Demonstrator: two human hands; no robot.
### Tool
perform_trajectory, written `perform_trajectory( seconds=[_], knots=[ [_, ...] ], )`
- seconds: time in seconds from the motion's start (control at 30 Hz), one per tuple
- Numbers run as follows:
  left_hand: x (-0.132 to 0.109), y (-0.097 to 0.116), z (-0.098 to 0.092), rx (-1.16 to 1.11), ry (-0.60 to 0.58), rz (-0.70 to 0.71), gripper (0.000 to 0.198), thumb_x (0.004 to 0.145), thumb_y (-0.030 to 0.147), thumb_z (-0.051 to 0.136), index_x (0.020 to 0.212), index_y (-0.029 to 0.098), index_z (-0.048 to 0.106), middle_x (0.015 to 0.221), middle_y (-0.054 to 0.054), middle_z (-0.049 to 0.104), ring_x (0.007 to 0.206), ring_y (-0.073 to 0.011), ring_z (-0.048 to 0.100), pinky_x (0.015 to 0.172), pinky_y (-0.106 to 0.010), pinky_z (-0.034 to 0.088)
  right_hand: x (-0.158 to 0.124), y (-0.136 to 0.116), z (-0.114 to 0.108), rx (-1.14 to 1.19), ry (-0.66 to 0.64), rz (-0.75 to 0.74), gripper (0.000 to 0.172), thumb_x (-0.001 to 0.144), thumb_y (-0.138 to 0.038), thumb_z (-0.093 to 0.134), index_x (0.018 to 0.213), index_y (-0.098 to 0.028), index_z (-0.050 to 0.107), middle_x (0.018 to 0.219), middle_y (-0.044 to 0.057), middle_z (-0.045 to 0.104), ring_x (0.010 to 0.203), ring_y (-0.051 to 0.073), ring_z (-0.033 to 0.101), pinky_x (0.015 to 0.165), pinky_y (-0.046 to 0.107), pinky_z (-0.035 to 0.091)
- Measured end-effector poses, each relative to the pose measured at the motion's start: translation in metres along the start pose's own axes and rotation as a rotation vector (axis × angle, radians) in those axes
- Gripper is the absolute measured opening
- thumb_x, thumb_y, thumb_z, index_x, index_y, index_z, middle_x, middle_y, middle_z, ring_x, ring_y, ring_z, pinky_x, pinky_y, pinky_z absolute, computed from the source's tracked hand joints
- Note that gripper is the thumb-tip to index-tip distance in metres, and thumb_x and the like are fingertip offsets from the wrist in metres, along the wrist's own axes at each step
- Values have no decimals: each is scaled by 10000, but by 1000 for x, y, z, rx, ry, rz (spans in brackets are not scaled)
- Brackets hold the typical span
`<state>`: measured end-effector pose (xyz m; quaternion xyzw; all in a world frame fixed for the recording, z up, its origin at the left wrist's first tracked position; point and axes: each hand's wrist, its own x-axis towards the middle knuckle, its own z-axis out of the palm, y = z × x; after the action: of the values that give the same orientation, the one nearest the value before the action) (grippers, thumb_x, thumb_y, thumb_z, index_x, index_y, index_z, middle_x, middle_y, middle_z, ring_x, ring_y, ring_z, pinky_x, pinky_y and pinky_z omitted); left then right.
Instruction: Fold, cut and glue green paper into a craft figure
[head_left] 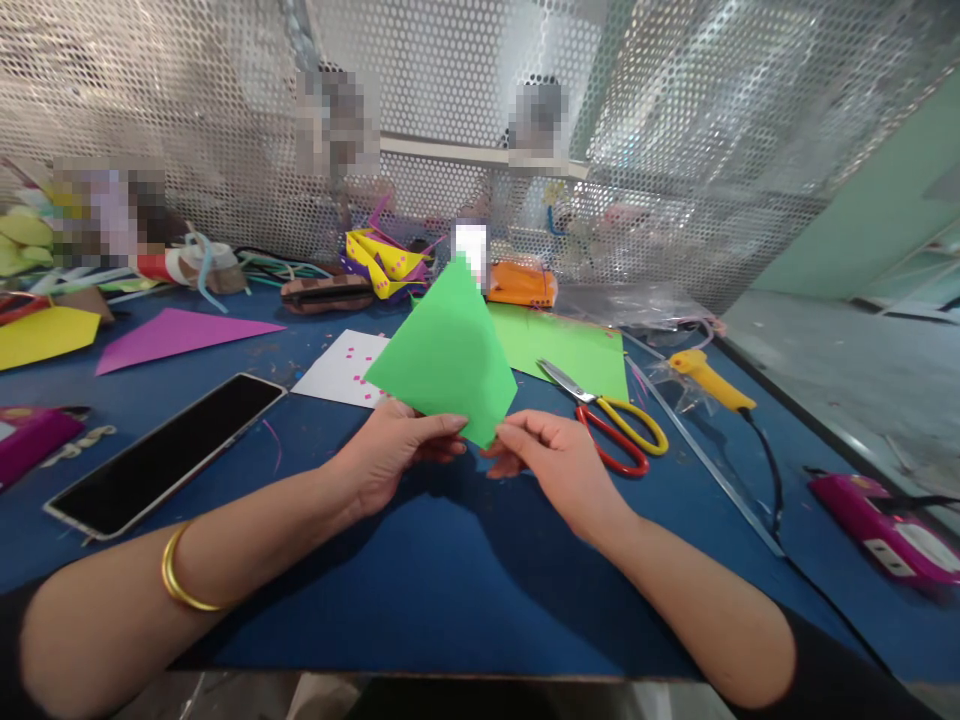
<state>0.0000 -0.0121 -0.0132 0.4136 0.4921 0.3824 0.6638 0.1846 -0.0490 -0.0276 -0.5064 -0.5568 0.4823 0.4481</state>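
A green sheet of paper (454,350), cut or folded to a kite-like shape with its point upward, is held up over the blue table. My left hand (401,445) pinches its lower edge between thumb and fingers. At the bottom right corner, my right hand (551,455) closes thumb and fingertips on the same paper. Just right of that hand lie scissors (600,405) with one red and one yellow handle, blades toward a lighter green sheet (566,345). Behind the held paper, a white sheet with pink dots (330,370) is partly hidden.
A phone (172,450), purple paper (184,335) and yellow paper (49,335) lie left. To the right are a yellow glue gun (709,378), a clear strip (705,470) and a magenta power strip (889,525). A perforated metal screen (442,60) stands behind, with people beyond it.
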Motion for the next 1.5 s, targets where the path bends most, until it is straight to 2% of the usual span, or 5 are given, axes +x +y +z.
perform_trajectory(
  seconds=[0.23, 0.53, 0.8, 0.97, 1.5],
  knots=[
    [10, 21, -27, 266, -390, -147, 167, 578, 265, 818, 586, 128, 723, 527, -55, 675, 470, -113, 597, 486, -188, 480, 9, -18, -53, -1044, 398, -957, 341, 872, -150, 619, 1210, -196, 624, 1164, 128, 681, 1101, 254, 633, 951, 437, 503],
    [13, 30, -49, 587, -661, -221, 130, 575, 289, 795, 656, 209, 732, 485, -17, 638, 405, -146, 559, 438, -241, 458, -25, -12, -61, -1351, 35, -1318, 263, 919, -101, 551, 1120, -206, 684, 1082, 56, 748, 990, 196, 666, 826, 352, 535],
    [-44, -6, -50, 1043, 58, 431, 348, 724, 262, 727, 1072, 251, 731, 917, -45, 762, 722, -200, 687, 647, -279, 536, -72, 15, -32, -1397, -199, -1126, 290, 919, -55, 444, 1063, -36, 695, 919, 146, 727, 782, 231, 666, 626, 361, 558],
    [-73, -33, -60, 1187, -235, 802, 283, 889, 318, 631, 1152, 265, 724, 1207, -81, 714, 1159, -260, 629, 1000, -384, 501, -69, 19, -38, -1307, -255, -978, 295, 928, -88, 469, 1155, -38, 652, 972, 146, 709, 887, 264, 666, 701, 393, 591],
    [-65, -53, -87, 1258, -353, 927, 568, 857, 187, 688, 1371, 380, 541, 1261, 11, 684, 1114, -240, 676, 1086, -394, 478, -88, 27, -59, -992, -124, -803, 178, 934, -125, 548, 1011, -150, 707, 925, 52, 743, 935, 170, 708, 837, 302, 620]
  ],
)
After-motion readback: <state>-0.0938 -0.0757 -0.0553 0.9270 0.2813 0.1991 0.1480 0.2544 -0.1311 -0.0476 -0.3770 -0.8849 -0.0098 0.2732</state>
